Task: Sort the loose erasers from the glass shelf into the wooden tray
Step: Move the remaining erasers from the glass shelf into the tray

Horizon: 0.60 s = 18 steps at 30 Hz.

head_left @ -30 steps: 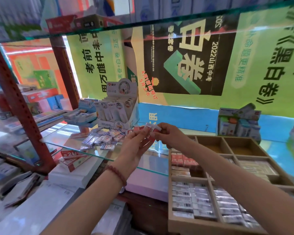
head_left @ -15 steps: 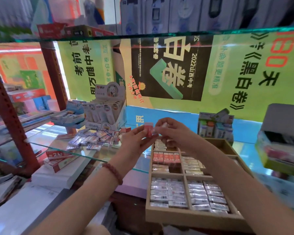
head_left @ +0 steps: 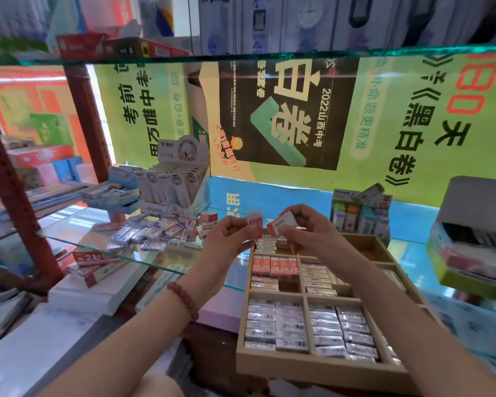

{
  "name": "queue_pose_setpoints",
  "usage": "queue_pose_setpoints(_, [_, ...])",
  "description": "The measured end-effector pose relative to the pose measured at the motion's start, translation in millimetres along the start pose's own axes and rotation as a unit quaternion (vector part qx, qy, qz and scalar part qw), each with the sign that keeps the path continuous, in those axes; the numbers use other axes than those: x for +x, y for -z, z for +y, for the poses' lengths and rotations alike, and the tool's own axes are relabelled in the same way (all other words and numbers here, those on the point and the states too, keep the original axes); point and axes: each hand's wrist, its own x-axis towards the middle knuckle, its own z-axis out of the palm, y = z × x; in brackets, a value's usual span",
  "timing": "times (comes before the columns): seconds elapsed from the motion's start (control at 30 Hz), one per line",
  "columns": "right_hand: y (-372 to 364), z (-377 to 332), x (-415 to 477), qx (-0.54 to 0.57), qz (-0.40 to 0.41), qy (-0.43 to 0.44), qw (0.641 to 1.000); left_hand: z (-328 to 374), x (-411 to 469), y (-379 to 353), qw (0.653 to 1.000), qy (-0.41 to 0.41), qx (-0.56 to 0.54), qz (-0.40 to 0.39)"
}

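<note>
Red bead bracelet [head_left: 184, 300] behind left hand [head_left: 229, 239]

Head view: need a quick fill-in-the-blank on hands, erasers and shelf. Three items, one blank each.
1. The left hand pinches an eraser coloured red and ____.
2. The pile of loose erasers lies on the ____ shelf.
3. A bead bracelet sits on the ____ wrist.
Missing words: white; glass; left.
</note>
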Motion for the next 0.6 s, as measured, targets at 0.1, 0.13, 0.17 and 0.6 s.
queue_pose_setpoints(0.1, [-5.1, 1.2, 1.6, 0.000, 0.004, -0.014, 1.000, 1.4, -2.4, -3.0, 0.998, -0.048, 0.021, -0.017])
queue_pose_setpoints(0.13, [-6.6, 2.1, 1.7, -0.005, 0.001, -0.011, 1.000, 0.6, -2.8, -3.3, 0.996, -0.066, 0.045, -0.025])
queue_pose_setpoints(0.17, [-7.9, 2.4, 1.4, -0.010, -0.002, -0.008, 1.000, 0.5, -3.9, -3.6, 0.993, -0.082, 0.073, -0.031])
queue_pose_setpoints(0.6, [-15.3, 8.0, -2.1, 0.085, 0.015, -0.039, 0.996, 6.0, -11.7, -7.4, 0.957, -0.235, 0.167, -0.020])
